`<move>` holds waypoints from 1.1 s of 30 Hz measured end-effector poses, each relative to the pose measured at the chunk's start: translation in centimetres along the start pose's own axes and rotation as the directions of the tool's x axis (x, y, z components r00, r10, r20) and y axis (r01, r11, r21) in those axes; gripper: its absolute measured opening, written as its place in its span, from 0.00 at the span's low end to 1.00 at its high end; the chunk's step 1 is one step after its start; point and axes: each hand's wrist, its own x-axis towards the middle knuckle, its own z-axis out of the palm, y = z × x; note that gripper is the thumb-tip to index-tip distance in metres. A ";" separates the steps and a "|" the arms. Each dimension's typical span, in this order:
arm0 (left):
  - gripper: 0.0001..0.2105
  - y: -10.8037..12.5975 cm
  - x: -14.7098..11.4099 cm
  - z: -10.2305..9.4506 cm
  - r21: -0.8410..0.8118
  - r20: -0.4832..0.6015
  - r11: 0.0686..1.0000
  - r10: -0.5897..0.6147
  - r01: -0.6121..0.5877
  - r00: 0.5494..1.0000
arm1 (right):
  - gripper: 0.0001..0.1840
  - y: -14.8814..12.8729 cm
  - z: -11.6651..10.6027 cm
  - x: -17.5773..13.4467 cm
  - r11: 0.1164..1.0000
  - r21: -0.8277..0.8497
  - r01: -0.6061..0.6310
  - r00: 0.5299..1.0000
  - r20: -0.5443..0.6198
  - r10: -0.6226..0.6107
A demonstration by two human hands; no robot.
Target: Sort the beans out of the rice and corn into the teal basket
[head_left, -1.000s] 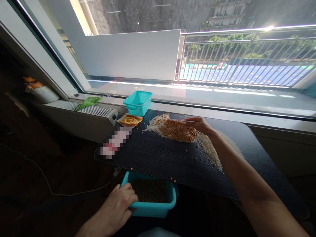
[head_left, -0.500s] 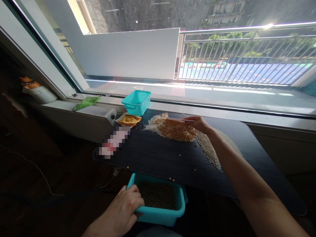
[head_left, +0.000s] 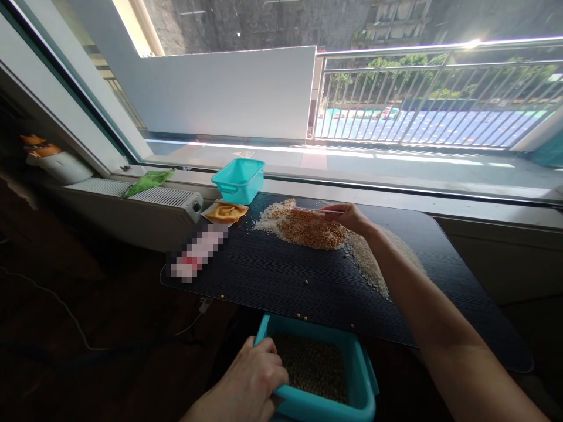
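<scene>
My left hand (head_left: 255, 375) grips the left rim of a teal plastic bin (head_left: 363, 387), held just below the table's front edge. Small dark round grains or beans (head_left: 312, 363) cover its bottom. Over the table, my right hand (head_left: 347, 217) pinches a thin pale strip (head_left: 308, 209), whose exact kind I cannot make out. The strip lies along the back of a pile of yellow-orange beans (head_left: 312, 228). White rice-like grains (head_left: 270, 223) mix in at the pile's left, and a larger pale heap (head_left: 372, 264) spreads partly under my right forearm.
Loose beans (head_left: 301, 317) lie near the front edge of the dark table (head_left: 264, 269). A second teal bin (head_left: 240, 181) stands by the window, beside an orange-yellow packet (head_left: 226, 212). On the left are a radiator (head_left: 171, 199) and a green cloth (head_left: 152, 180).
My left hand and the teal bin have moved right and nearer to me. Two loose beans on the table have shifted toward its front edge. My right hand stays at the bean pile.
</scene>
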 end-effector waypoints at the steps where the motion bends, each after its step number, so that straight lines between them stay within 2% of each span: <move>1: 0.06 0.4 0.3 0.1 0.007 -0.001 1.000 0.011 -0.011 1.000 | 0.28 0.1 0.0 0.0 1.000 0.001 0.001 1.000 -0.002 -0.001; 5: 0.05 1.2 1.1 0.5 0.012 0.040 0.997 0.078 -0.079 0.996 | 0.26 0.2 0.1 0.0 1.000 0.009 -0.004 1.000 -0.008 0.004; 16: 0.05 1.3 1.2 0.1 0.009 0.068 0.999 0.048 -0.049 0.996 | 0.26 -0.5 -0.1 -0.1 1.000 0.012 0.005 1.000 -0.020 -0.005; 23: 0.06 0.4 1.1 0.5 0.059 0.112 0.996 0.054 -0.061 0.992 | 0.26 -0.8 -0.2 0.3 0.999 0.013 0.041 0.995 -0.096 -0.040; 27: 0.07 -0.5 1.2 0.9 0.113 0.086 0.990 0.070 -0.079 0.994 | 0.26 -0.9 0.4 2.2 0.998 0.008 0.064 0.989 -0.135 -0.062; 31: 0.11 -1.9 1.5 2.1 0.188 0.086 0.967 0.157 -0.171 0.984 | 0.22 -1.1 2.1 5.4 0.996 0.001 0.090 0.985 -0.145 -0.089; 33: 0.13 -2.6 1.6 2.8 0.201 0.049 0.961 0.186 -0.192 0.981 | 0.20 -1.2 3.0 6.8 0.995 -0.003 0.100 0.984 -0.148 -0.099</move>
